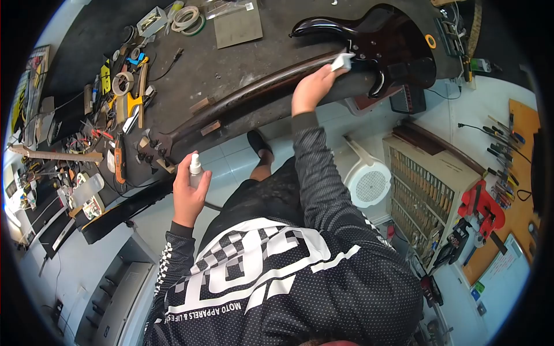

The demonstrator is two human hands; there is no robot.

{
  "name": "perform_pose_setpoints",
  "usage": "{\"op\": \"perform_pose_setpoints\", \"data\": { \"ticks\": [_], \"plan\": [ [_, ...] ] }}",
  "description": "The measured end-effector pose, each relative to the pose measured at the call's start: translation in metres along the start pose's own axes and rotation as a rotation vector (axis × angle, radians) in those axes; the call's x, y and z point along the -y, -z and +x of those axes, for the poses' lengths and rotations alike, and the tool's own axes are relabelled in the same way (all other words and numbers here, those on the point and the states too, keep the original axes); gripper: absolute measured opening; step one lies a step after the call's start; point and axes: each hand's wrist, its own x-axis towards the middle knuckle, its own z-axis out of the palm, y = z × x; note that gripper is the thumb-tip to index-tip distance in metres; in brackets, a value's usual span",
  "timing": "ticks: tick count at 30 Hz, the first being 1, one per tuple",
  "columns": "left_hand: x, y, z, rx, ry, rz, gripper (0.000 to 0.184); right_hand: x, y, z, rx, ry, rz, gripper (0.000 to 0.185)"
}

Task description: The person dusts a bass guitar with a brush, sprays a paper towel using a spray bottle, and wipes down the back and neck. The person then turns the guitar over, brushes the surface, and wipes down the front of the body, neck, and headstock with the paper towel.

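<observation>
In the head view, I see a dark electric guitar [398, 46] lying on the table [248, 63], its long neck [254, 87] running leftward from the body [407, 34]. The right hand [313, 89] is nearer; its fingers pinch a white cloth [341, 61] where neck meets body, the body just rightward. Apart from the guitar, the left hand [189, 193] curls its fingers around a small spray bottle [195, 165].

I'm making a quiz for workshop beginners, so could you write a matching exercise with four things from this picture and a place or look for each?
1. spray bottle
2. white wipe
3. guitar
4. sheet

A. flat, rectangular
B. in the right hand
C. dark, glossy
D. in the left hand

Pairs: 1-D; 2-B; 3-C; 4-A
</observation>
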Motion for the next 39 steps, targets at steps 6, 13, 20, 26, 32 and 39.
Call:
{"op": "perform_pose_setpoints", "data": {
  "ticks": [6,13,20,26,32,39],
  "plan": [
    [0.011,-0.001,0.003,-0.018,0.018,-0.060,0.059,0.012,0.074,-0.019,0.326,0.242,-0.194,0.062],
    [0.011,0.003,0.002,-0.060,-0.020,-0.049,0.059,0.009,0.088,0.111,0.543,0.976,-1.063,0.053],
    [0.029,0.015,-0.029,-0.190,0.046,-0.109,0.059,0.008,0.043,-0.050,0.803,0.872,-0.787,0.062],
    [0.047,0.023,-0.063,-0.282,0.176,-0.160,0.059,0.015,-0.044,-0.241,1.292,0.959,-0.489,0.066],
    [0.062,0.020,-0.086,-0.344,0.229,-0.234,0.059,0.037,-0.051,-0.186,1.515,1.250,-0.495,0.069],
    [0.075,0.022,-0.087,-0.411,0.151,-0.221,0.058,0.047,0.017,-0.050,1.304,1.143,-0.864,0.061]
  ]
}}
